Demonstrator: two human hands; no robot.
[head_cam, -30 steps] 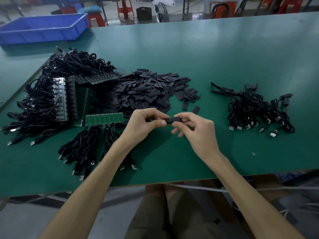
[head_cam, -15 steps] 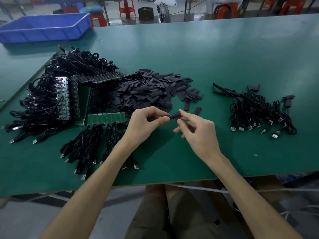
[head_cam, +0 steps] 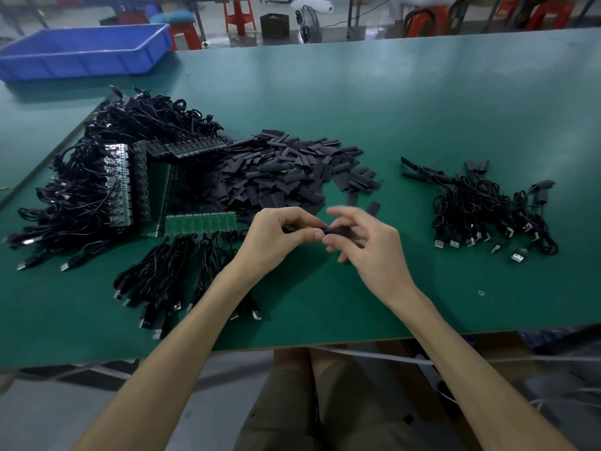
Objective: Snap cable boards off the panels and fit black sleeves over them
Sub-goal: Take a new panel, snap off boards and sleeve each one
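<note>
Few cables (head_cam: 487,209) lie sleeved, many panels (head_cam: 200,222) and sleeves (head_cam: 279,170) outstanding; fingers of left hand (head_cam: 276,237) grasp one board (head_cam: 291,228), right hand (head_cam: 374,252) pinching a sleeve (head_cam: 338,230) onto it.

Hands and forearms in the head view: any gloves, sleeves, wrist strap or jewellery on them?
Nothing worn. The left hand and right hand are bare: no gloves or rings visible. The left forearm and right forearm are bare too, down to the frame's edge: no sleeve, watch or wrist strap.
</note>
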